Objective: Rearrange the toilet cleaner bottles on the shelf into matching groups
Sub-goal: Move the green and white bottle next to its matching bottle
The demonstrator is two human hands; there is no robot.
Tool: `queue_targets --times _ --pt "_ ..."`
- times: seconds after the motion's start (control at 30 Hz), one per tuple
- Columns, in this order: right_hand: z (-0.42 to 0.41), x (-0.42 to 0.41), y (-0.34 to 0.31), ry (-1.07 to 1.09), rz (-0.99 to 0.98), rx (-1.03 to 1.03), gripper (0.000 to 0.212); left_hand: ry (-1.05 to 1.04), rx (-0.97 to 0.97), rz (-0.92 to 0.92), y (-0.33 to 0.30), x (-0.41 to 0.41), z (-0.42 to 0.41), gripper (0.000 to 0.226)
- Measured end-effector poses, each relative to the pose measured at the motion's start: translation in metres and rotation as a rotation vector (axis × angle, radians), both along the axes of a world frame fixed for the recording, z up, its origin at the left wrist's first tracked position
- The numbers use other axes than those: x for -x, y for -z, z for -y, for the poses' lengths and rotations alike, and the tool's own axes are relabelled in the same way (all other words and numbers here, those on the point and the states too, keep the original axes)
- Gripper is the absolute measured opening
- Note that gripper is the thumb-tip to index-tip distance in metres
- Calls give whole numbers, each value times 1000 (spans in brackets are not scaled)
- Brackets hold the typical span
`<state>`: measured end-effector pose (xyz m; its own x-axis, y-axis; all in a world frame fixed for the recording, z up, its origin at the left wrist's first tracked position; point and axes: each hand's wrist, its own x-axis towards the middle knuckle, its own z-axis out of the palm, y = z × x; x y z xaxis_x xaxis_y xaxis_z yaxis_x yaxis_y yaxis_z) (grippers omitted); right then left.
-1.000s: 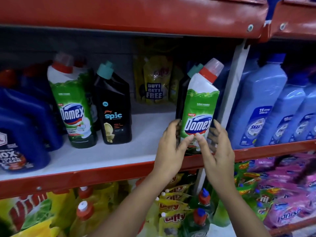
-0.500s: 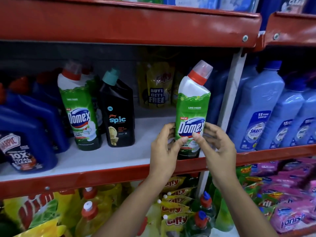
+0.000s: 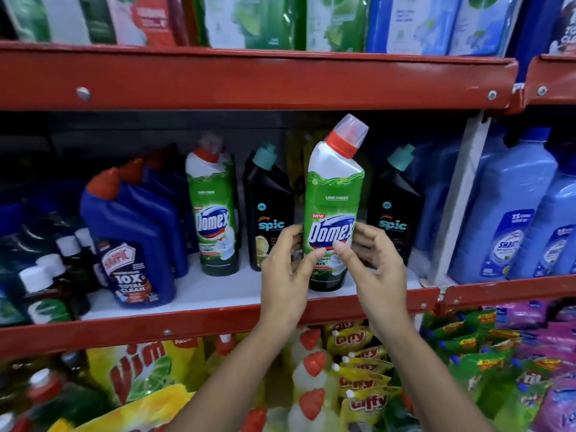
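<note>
red metal shelving (image 3: 218,319): long rack, white shelf board, upper beam across the top, white upright post (image 3: 458,201) at the right end of this bay.
upper shelf: refill pouches (image 3: 249,20), green, white, blue, print blurred.
lower shelf: yellow vim pouches (image 3: 140,369), giffy packs (image 3: 361,369), red-capped clear bottles (image 3: 311,369), pink and green sachets (image 3: 514,353) to the right.
right bay: pale blue bottles (image 3: 511,213), upright, packed side by side.
harpic bottles (image 3: 137,244): dark blue, red caps, in a row running front to back at the left of the middle shelf.
held domex bottle (image 3: 333,210): green and white, red cap under a clear cover, upright, front centre of the middle shelf, base at or just above the board, cannot tell which.
second domex bottle (image 3: 215,213): same kind, standing left, between the harpic bottles and a spic.
spic bottles: black with teal caps, left spic (image 3: 268,210) and right spic (image 3: 394,210), either side of the held domex bottle, set further back.
left hand (image 3: 285,269): clamped on the held domex bottle, thumb on the front label, fingers round its left side.
right hand (image 3: 374,266): clamped on the same bottle, thumb on the label, fingers curled at its right side.
small bottles (image 3: 46,275): white caps, dark bodies, far left front.
</note>
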<state>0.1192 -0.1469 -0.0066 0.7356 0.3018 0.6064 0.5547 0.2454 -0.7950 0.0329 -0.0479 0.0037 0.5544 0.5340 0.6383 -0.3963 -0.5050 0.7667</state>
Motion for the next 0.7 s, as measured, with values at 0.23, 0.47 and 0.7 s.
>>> queue_targets --times 0.23,0.47,0.7 --pt "-46 39 -1 -88 0 6 31 -94 0 6 1 46 -39 31" --pt "-88 67 0 -185 -22 -2 30 -192 -5 13 7 79 -74 33" --pt "-119 80 11 -212 -34 44 28 -271 -17 -35 23 93 -102 36"
